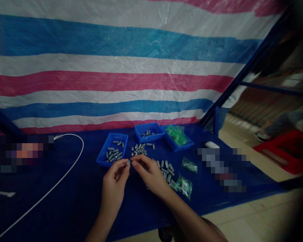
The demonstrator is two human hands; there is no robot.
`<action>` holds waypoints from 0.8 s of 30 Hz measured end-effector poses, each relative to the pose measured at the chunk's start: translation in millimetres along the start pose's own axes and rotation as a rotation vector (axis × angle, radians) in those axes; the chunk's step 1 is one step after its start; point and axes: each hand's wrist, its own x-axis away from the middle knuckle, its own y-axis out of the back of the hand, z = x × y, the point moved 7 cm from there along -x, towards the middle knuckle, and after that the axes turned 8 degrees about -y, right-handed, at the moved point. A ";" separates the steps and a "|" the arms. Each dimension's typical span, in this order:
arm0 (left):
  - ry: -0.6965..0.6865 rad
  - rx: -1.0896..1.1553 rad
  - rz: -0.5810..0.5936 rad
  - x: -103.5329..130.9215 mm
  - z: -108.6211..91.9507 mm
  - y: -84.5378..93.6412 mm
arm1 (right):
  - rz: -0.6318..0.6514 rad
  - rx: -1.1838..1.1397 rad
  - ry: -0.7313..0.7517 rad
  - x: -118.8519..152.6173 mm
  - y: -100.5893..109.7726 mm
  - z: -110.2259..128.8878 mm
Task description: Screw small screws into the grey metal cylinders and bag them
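My left hand is closed, pinching a small grey metal piece between thumb and forefinger. Close beside it, my right hand has its thumb and fingertips pressed together near the same piece; what they hold, if anything, is too small to make out. Behind the hands lies a pile of small shiny metal parts. A left-hand blue tray holds several short metal cylinders. More metal cylinders lie on the table by my right hand, partly covered by it.
A second blue tray contains small metal parts, and a third blue tray holds green plastic bags. Two filled bags, an upper bag and a lower bag, lie at right. A white cable curves across the blue table.
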 end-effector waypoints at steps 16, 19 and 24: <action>-0.077 -0.096 0.002 0.0 -1.7 1.3 | -0.014 0.023 0.009 0.1 -2.4 0.3; -0.064 -0.067 0.003 1.4 1.0 -0.8 | -0.048 0.067 0.029 0.0 1.1 1.3; -0.037 -0.046 0.064 3.3 3.6 -7.4 | -0.056 0.121 0.040 0.5 3.0 2.6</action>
